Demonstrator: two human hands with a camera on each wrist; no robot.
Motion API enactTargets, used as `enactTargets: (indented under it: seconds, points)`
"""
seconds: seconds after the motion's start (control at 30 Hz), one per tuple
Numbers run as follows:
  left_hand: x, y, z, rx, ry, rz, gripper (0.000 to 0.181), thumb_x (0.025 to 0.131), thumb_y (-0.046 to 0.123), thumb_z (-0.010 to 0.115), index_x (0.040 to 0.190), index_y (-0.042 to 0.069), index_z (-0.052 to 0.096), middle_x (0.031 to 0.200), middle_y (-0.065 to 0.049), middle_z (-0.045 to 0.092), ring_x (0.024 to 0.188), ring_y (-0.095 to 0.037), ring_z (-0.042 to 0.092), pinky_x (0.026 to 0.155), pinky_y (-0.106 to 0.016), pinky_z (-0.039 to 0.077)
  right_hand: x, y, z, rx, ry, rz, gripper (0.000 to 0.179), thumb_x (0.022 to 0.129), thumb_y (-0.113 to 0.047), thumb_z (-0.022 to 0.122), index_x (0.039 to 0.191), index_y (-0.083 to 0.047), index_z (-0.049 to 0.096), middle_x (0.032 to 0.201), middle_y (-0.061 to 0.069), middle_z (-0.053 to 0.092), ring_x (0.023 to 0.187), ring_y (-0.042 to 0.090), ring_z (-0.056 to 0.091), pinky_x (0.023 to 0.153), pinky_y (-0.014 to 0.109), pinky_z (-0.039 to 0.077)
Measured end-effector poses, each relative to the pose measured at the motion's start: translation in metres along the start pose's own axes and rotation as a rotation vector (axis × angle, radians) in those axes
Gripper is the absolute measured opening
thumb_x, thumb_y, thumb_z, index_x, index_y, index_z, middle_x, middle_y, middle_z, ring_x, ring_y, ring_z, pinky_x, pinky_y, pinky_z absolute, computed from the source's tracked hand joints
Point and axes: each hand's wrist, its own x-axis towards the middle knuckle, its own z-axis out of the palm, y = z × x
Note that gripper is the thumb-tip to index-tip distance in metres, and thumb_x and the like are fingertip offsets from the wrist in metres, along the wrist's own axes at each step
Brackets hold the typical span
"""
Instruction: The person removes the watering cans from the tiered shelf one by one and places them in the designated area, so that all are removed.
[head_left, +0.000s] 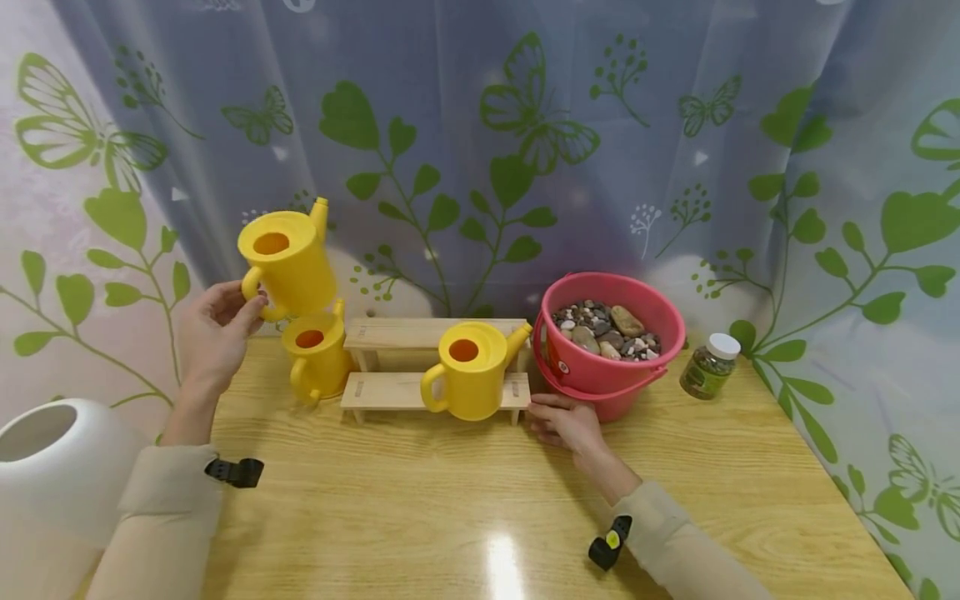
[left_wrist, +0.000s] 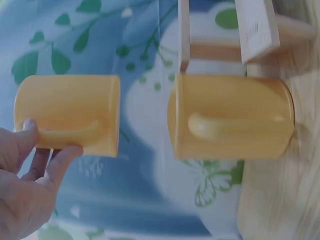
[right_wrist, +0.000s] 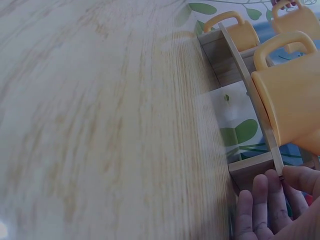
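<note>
My left hand (head_left: 213, 325) grips the handle of a yellow watering can (head_left: 300, 275) and holds it raised, spout up to the right. Just below it, a second yellow watering can (head_left: 330, 367) stands on the table, left of a two-step wooden stand (head_left: 390, 390); the left wrist view shows a gap between raised can (left_wrist: 75, 100) and lower can (left_wrist: 235, 95). On the stand's lower step sits a third yellow watering can (head_left: 480, 385), spout to the right. At that step's right end, my right hand (head_left: 568, 423) pinches the board, thumb above and fingers beneath in the right wrist view.
A pink bucket (head_left: 600, 379) of pebbles stands right of the stand, close behind my right hand. Further right is a small jar (head_left: 708, 368) with a white lid. A white rounded vessel (head_left: 82, 467) is at the left edge. A patterned curtain (head_left: 450, 125) hangs behind the table (head_left: 390, 508).
</note>
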Motion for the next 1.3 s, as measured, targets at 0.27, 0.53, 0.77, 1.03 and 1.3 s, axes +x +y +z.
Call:
enactTargets:
  seconds: [0.27,0.53,0.77,1.03,1.3]
  points:
    - [0.001,-0.018,-0.025,0.033,0.206,-0.191,0.028,0.101,0.016,0.071,0.128,0.009,0.073,0.091,0.025,0.063,0.084,0.006,0.062,0.070,-0.002,0.055,0.000,0.000,0.000,0.001,-0.024,-0.007,0.038,0.097,-0.020,0.078,0.129,0.000,0.073,0.101,0.000,0.083,0.079,0.011,0.076,0.075,0.030,0.067]
    - [-0.002,-0.049,-0.020,0.080,0.303,-0.287,0.035,0.102,0.018,0.070,0.134,0.003,0.071,0.087,0.028,0.056,0.079,0.011,0.057,0.071,0.000,0.051,0.000,0.000,-0.001,-0.006,-0.005,-0.004,0.033,0.097,-0.018,0.078,0.126,-0.002,0.075,0.102,0.001,0.083,0.079,0.011,0.076,0.074,0.027,0.066]
    - [-0.014,-0.081,-0.018,0.117,0.377,-0.362,0.039,0.103,0.019,0.068,0.139,0.004,0.068,0.089,0.025,0.052,0.079,0.011,0.052,0.071,0.001,0.046,0.002,0.001,0.000,-0.003,-0.003,0.003,0.031,0.097,-0.016,0.077,0.124,-0.003,0.076,0.100,0.000,0.083,0.077,0.011,0.076,0.073,0.027,0.066]
    - [-0.028,-0.107,-0.016,0.143,0.333,-0.480,0.045,0.105,0.022,0.065,0.147,0.006,0.062,0.098,0.017,0.053,0.081,0.010,0.049,0.069,0.001,0.045,0.002,0.000,0.000,0.008,-0.005,0.002,0.030,0.098,-0.015,0.076,0.125,-0.002,0.075,0.097,-0.001,0.082,0.077,0.011,0.076,0.071,0.026,0.065]
    - [-0.037,-0.118,-0.015,0.174,0.292,-0.533,0.044,0.106,0.022,0.062,0.146,0.004,0.062,0.116,0.003,0.064,0.078,0.012,0.047,0.065,0.001,0.043,0.002,0.000,0.000,0.013,-0.010,0.006,0.030,0.097,-0.015,0.076,0.124,-0.002,0.076,0.095,-0.002,0.082,0.077,0.012,0.077,0.072,0.027,0.066]
